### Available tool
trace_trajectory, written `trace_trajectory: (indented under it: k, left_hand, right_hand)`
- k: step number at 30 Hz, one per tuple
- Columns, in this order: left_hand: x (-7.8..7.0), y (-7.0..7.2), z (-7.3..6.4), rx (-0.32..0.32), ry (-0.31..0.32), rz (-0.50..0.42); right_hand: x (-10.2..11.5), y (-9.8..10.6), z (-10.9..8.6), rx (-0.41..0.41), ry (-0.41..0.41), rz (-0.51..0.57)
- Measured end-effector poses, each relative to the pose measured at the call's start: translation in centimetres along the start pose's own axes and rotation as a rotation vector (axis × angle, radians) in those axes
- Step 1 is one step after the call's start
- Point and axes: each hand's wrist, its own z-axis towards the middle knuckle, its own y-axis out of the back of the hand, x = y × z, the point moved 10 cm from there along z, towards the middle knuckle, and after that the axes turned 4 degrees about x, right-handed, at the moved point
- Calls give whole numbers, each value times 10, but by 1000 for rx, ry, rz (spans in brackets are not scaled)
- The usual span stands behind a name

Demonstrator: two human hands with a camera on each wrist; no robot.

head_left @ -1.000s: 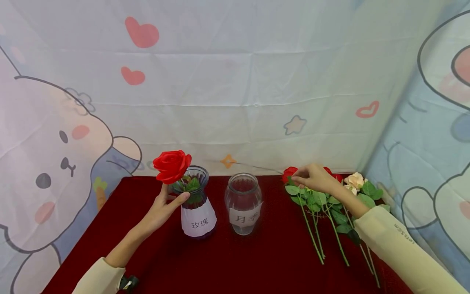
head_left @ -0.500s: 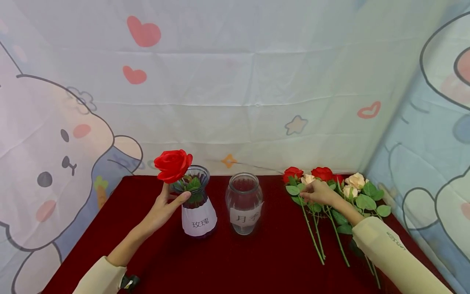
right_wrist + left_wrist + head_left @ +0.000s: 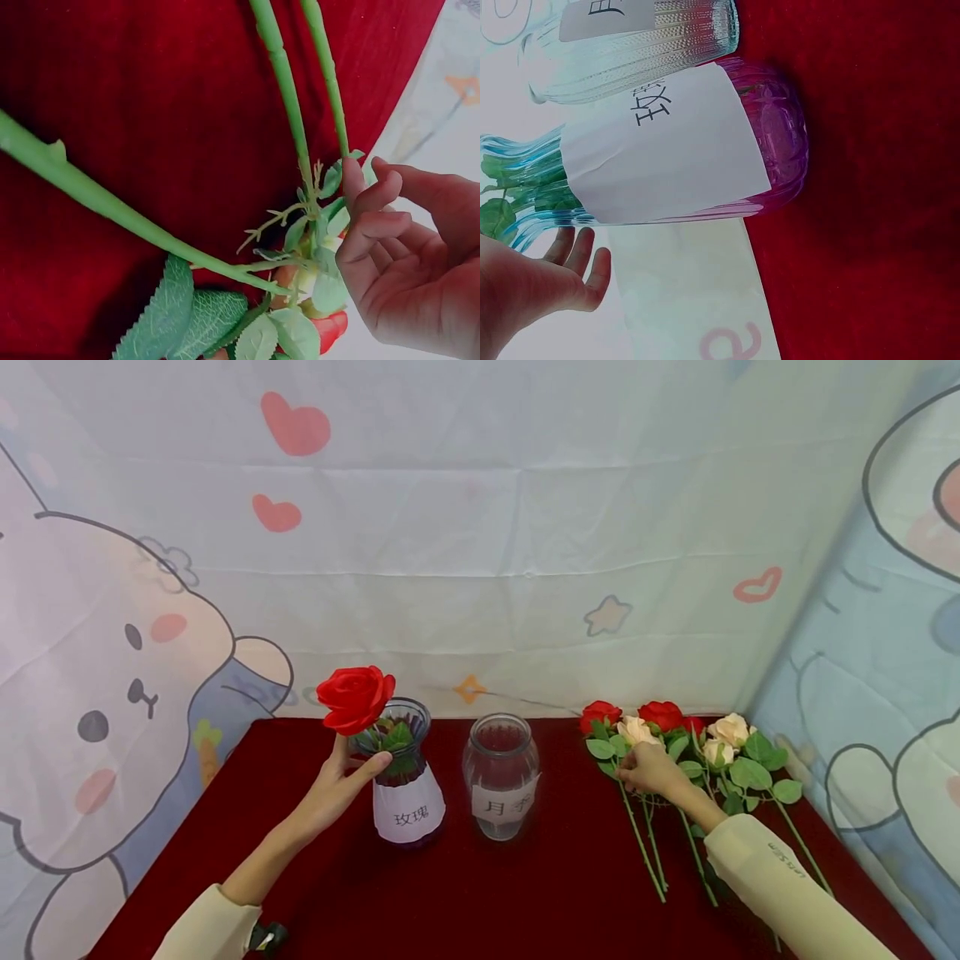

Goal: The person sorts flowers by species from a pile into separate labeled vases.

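In the head view my left hand (image 3: 336, 789) is at the neck of a purple-blue glass vase (image 3: 408, 810) with a white paper label, thumb and fingers spread. The left wrist view shows its fingertips (image 3: 598, 262) beside the glass neck. A large red rose (image 3: 356, 697) stands in this vase, leaning left over my hand. My right hand (image 3: 654, 775) is over the flower stems on the right, just below a peach flower (image 3: 637, 731). In the right wrist view its fingers are bent, fingertips at a thin green stem (image 3: 330, 82); whether they pinch it is unclear.
A clear glass jar (image 3: 500, 760) with a paper label stands right of the vase. Several red and peach flowers (image 3: 731, 731) with overlapping leaves and stems lie at the right. Dark red cloth (image 3: 525, 893) covers the table; a printed curtain (image 3: 450, 527) hangs behind.
My right hand has drawn down and nearer from the blooms to the stems, uncovering red and peach flowers. The left hand stays at the vase. The view shifts slightly.
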Motion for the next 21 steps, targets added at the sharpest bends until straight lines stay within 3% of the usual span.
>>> trace_trajectory:
  k: [12, 21]
  left_hand:
    - [-2, -4, 3, 27, -3, -9]
    - [-3, 0, 1, 38, -3, 21]
  right_hand:
    - [-17, -3, 1, -16, -10, -12]
    - [-10, -6, 3, 6, -12, -68]
